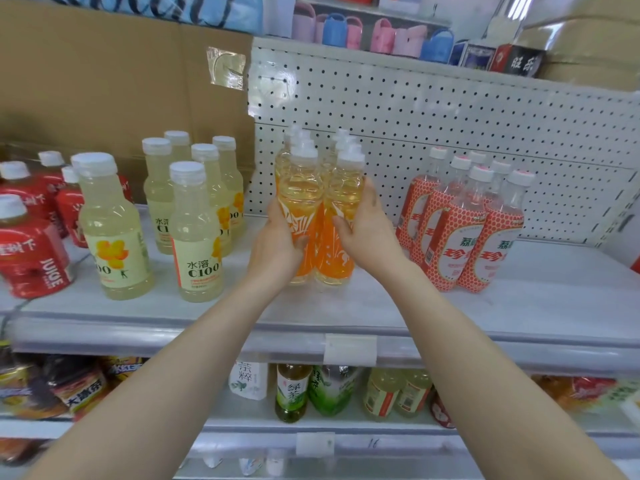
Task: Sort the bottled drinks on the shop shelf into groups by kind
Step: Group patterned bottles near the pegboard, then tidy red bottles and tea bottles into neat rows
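Both hands on the orange bottles (301, 192), mid-shelf (415, 306), standing upright in two tight rows. I count at least three caps per row; the back ones blur together, so I can't give an exact total. Left hand (277, 244) wraps the front-left bottle, thumb across the label. Right hand (367, 226) wraps the front-right one, fingers curled round its far side. Other groups on the same shelf:
- left: 6 pale yellow bottles (195, 233), loosely spaced
- far left: 4 red juice bottles (31, 251) visible, cut by the frame edge
- right: 6 red-and-white bottles (460, 237), packed close, near the orange group but apart
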Motion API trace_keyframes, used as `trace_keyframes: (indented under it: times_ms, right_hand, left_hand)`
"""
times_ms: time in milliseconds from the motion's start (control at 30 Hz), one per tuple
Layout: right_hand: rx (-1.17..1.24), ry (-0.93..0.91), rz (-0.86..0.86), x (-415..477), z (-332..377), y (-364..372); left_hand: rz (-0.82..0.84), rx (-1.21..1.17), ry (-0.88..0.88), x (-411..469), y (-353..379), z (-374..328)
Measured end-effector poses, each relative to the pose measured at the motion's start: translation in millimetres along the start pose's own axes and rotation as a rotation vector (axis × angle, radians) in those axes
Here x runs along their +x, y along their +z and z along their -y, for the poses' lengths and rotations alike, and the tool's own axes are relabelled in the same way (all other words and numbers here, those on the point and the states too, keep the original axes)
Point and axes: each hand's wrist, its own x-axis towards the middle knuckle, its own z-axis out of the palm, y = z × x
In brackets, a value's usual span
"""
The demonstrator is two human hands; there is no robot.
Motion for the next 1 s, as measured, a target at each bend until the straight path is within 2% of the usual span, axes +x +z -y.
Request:
trace_keyframes:
  times_ms: [300,1000]
  right_hand:
    - [-0.004,-0.011,0.018,5.3,-4.4,2.4]
    - [-0.031,-0.029,0.004,3.3,-10.3,0.1]
  left_hand:
    - [-0.08,0.082,-0.006,-3.6,4.6,-0.7]
    - [-0.147,0.157,-0.012,-9.3,8.7,-4.5]
